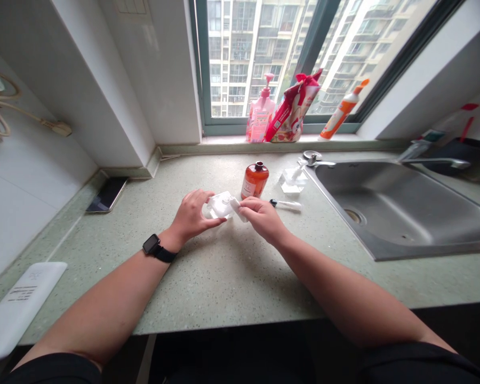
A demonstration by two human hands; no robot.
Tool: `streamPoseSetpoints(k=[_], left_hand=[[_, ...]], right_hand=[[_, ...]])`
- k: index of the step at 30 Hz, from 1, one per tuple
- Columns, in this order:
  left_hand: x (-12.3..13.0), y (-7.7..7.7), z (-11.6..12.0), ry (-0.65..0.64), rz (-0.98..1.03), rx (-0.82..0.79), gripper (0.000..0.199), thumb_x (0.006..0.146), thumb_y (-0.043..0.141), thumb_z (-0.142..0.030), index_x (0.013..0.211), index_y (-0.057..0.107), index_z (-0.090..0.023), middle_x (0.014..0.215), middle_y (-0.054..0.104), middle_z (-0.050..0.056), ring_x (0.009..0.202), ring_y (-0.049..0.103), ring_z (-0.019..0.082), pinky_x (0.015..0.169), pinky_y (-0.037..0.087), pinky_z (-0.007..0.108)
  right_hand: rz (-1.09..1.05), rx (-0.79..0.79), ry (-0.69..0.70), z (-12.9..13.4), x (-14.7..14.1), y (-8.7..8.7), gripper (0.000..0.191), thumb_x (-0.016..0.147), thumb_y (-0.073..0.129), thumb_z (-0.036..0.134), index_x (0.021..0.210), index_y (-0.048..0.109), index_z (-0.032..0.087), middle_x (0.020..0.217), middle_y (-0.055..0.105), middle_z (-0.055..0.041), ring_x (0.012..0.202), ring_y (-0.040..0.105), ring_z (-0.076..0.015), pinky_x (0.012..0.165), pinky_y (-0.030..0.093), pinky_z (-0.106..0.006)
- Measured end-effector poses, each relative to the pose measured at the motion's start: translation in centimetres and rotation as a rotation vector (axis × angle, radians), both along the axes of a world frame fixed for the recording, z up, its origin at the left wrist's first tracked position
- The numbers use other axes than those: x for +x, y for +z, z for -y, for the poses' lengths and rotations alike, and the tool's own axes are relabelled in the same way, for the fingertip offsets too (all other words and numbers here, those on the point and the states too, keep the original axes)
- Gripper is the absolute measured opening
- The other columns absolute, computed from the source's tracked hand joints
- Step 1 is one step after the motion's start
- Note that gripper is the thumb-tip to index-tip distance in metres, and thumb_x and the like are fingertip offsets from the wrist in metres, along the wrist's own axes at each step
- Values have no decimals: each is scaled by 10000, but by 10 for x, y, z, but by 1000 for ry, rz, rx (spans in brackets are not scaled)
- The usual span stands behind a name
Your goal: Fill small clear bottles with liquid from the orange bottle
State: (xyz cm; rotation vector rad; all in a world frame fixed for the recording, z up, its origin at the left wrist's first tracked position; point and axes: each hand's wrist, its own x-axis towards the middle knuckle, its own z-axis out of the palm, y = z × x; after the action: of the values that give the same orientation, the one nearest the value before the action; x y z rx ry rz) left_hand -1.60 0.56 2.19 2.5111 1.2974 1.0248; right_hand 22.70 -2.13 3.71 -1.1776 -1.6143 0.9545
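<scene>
My left hand (192, 214), wearing a black watch on the wrist, is wrapped round the sides of a small clear square bottle (220, 206) over the countertop. At the bottle's right side, my right hand (262, 217) pinches a small white piece (240, 210) between thumb and fingers. Its exact kind cannot be made out. Just behind the hands stands an amber bottle (254, 181) with its neck uncapped. A second clear square bottle with a pump (293, 181) stands to its right. Between that and my right hand lies a slim clear tube with a black end (287, 205).
A steel sink (408, 213) is set into the counter on the right. On the windowsill stand a pink pump bottle (260, 118), a red pouch (294, 109) and an orange-and-white bottle (342, 113). Leftward lie a phone (107, 195) and a long white slab (26, 306).
</scene>
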Motion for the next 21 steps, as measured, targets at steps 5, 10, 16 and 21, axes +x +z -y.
streamPoseSetpoints(k=[5, 10, 16, 21], left_hand=[[1, 1, 0, -4, -9, 18, 637, 818, 871, -632, 1223, 637, -201, 1107, 734, 89, 1036, 699, 303, 974, 537, 462], [1, -1, 1, -13, -15, 36, 616, 844, 852, -635, 1224, 627, -206, 1114, 734, 88, 1052, 692, 302, 996, 532, 470], [1, -2, 0, -18, -24, 34, 643, 849, 838, -654, 1249, 631, -195, 1142, 739, 102, 1076, 688, 313, 997, 533, 477], [-1, 0, 0, -21, -28, 10, 638, 860, 818, -667, 1256, 636, -202, 1152, 736, 104, 1090, 689, 315, 1014, 531, 481]], right_hand=[[-57, 234, -193, 2, 5, 2, 233, 928, 622, 311, 912, 847, 255, 926, 743, -50, 904, 677, -221, 835, 544, -391], [254, 566, -89, 10, -2, -7, 286, 977, 608, 222, 1118, 848, 288, 959, 728, -54, 884, 672, -211, 822, 576, -394], [507, 677, -7, 7, -6, -19, 326, 990, 604, 181, 1208, 818, 294, 1023, 722, -65, 866, 637, -202, 792, 558, -384], [491, 533, 82, 8, -2, -10, 343, 999, 563, 195, 1194, 818, 319, 1029, 707, -70, 916, 642, -222, 842, 553, -407]])
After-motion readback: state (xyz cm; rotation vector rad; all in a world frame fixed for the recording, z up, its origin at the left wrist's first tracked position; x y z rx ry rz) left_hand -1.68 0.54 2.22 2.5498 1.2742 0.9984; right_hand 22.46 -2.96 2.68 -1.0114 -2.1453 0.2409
